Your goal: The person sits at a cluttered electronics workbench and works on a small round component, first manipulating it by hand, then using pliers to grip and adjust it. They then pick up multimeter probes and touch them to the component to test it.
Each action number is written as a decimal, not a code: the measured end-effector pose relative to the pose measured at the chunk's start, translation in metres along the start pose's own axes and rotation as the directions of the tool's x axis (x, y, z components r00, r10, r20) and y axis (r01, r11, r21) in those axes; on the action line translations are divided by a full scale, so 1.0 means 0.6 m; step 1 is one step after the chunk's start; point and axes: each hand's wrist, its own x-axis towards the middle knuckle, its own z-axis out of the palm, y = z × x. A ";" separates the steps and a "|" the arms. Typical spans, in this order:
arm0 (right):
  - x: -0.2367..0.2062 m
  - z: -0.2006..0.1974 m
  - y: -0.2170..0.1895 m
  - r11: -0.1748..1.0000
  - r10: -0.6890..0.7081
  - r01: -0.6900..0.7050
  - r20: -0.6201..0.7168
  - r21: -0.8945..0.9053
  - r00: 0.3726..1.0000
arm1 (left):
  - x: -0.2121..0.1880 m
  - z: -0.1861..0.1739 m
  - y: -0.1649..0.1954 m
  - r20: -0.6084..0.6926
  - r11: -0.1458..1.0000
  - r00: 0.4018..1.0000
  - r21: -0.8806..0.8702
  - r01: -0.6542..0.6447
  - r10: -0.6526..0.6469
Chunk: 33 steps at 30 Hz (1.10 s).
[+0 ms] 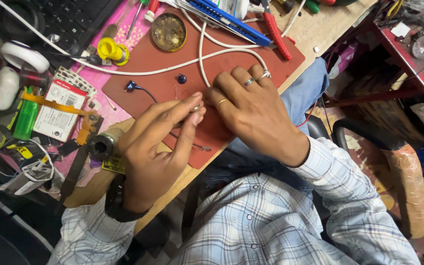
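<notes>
My left hand [155,142], with a dark band at the wrist, pinches a small pale part [197,106] between thumb and fingertips. My right hand [253,110], wearing rings, lies knuckles-up on a red-brown mat [148,61]. Its fingertips meet those of my left hand. A white cable [199,49] loops across the mat and runs down to where the fingertips meet. My right thumb and what it touches are hidden. A small blue piece with a thin dark wire [132,87] and a dark bead [181,78] lie just left of the hands.
On the mat's far side are a round tin [169,32], a yellow spool [111,50], a blue tool [231,17] and red-handled pliers [277,37]. A green lighter [25,118], a small box [60,110] and a keyboard [69,19] crowd the left. A chair arm [408,181] stands at the right.
</notes>
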 end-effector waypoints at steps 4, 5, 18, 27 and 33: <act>-0.003 -0.002 -0.012 0.903 0.190 -0.119 -0.136 0.412 0.972 | 0.001 0.003 -0.005 0.033 0.990 0.995 -0.097 0.102 -0.099; -0.006 -0.003 -0.018 0.812 0.279 -0.136 -0.173 0.567 0.944 | -0.001 0.003 -0.005 0.038 0.982 0.990 -0.127 0.140 -0.136; 0.002 -0.001 -0.042 0.757 0.356 -0.129 -0.237 0.641 0.904 | -0.006 0.004 -0.021 0.031 0.993 0.995 -0.061 0.097 -0.096; 0.012 -0.018 -0.040 0.772 0.298 -0.100 -0.218 0.628 0.929 | -0.012 0.003 -0.022 0.003 0.978 0.991 -0.162 0.134 -0.135; 0.010 -0.022 -0.037 0.697 0.332 -0.132 -0.154 0.705 0.931 | -0.012 0.006 -0.024 0.007 0.965 0.988 -0.215 0.150 -0.152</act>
